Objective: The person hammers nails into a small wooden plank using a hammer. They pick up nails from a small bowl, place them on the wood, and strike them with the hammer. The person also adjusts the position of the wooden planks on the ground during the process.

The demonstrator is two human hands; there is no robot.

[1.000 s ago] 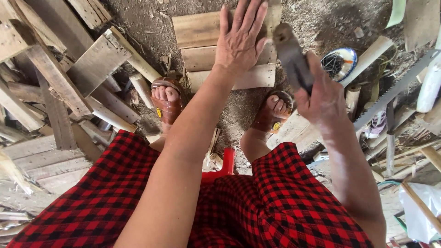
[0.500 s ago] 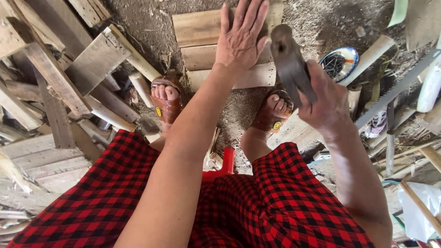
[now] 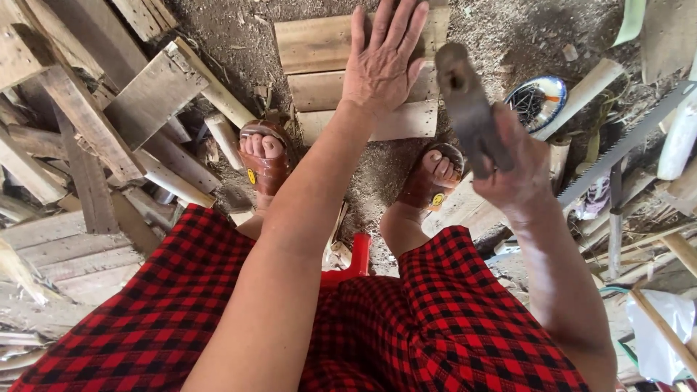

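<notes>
Hammer [image 3: 470,109]: you have it clenched in your right hand [image 3: 517,170], raised above your right knee with the dark, worn head tilted up and forward over the wooden boards [image 3: 327,65] on the dirt floor. The handle is hidden inside your fist, so how far down you grip it cannot be told. Your left hand [image 3: 381,65] is released, fingers [image 3: 398,25] spread flat and holding nothing, lying over the stacked boards (whether the palm presses the wood or floats just above it is not clear from this angle).

My worry is how near the two hands are: the hammer head hangs just beside your left thumb, so a blow that lands a little to the left would catch the spread fingers. The boards lie loose on uneven ground; a strike near an edge could tip or skate one. Your sandalled feet [image 3: 265,156] sit just beside the nearest board, toes bare, so a glancing blow or a jumping plank could reach them. A handsaw [image 3: 624,145] lies off to your right among the scrap, near enough for a wide backswing to clip it.
</notes>
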